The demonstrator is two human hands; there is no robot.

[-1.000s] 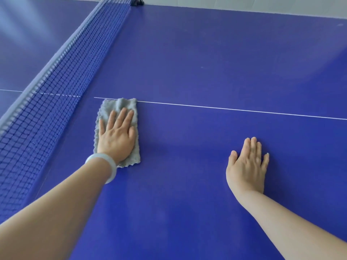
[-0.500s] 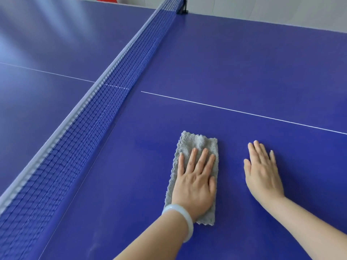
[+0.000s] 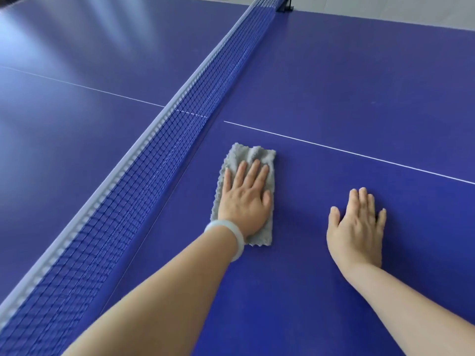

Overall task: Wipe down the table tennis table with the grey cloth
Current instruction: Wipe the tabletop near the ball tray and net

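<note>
Wiping step: the left hand [image 3: 245, 201] lies flat on the cloth [image 3: 248, 155], its straight fingers [image 3: 254, 173] spread over it and pressing it to the table [image 3: 334, 86]; nothing is pinched or gripped.
Cloth: grey and folded to a long pad, it lies on the near half, near the net [image 3: 154, 160] and just short of the white line [image 3: 359, 155]. Its far end bunches a little ahead of the fingertips.
Why the flat palm: I judge that an open palm spreads pressure over the whole pad, so that it drags as one piece and does not roll up.
Right hand [image 3: 357, 227]: flat on bare table, fingers straight and close together, holding nothing; near the cloth but apart from it.
Why it rests there: probably a prop that takes weight while the person leans over the table.
Net: stretched along the left of the cloth, not touching it; its clamp [image 3: 286, 5] sits at the far edge.
Bracelet [image 3: 231, 235]: a pale ring on the left wrist, above the cloth's near end.
Containers: none shows; the cloth lies straight on the table and nothing is held in anything.
Progress: mid-task, by my guess; the surface does not show which parts are done.
Risk: a sweep too far left could catch the cloth on the foot of the net.
</note>
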